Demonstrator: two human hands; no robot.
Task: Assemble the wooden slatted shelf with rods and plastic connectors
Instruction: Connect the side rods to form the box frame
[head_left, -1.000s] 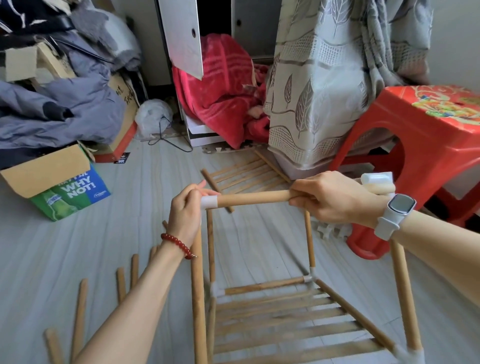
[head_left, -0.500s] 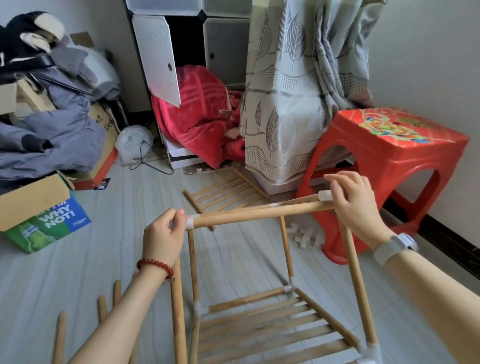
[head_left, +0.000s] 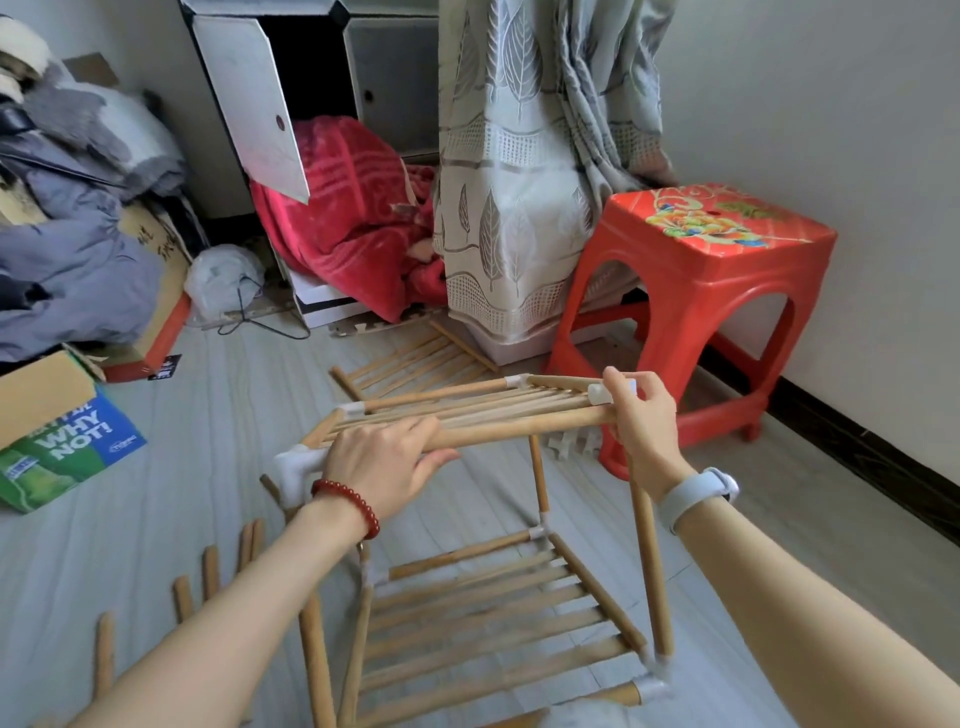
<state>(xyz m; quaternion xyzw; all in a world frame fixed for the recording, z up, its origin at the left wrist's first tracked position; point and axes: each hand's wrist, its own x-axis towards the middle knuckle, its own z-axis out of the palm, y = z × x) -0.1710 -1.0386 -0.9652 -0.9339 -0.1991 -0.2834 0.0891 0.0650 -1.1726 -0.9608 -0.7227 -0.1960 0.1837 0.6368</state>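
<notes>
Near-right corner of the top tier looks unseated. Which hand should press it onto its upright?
Right hand: it already grips that corner's white connector above the upright rod. Left hand steadies the front rail.

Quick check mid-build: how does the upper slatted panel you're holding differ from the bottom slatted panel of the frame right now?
The upper slatted panel is raised on the uprights, gripped by the left hand and right hand; the bottom slatted panel sits low near the floor, untouched. The upper one is seen almost edge-on, its slats bunched; the bottom one shows open gaps between its slats. Both are wooden, with white plastic connectors at their corners.
</notes>
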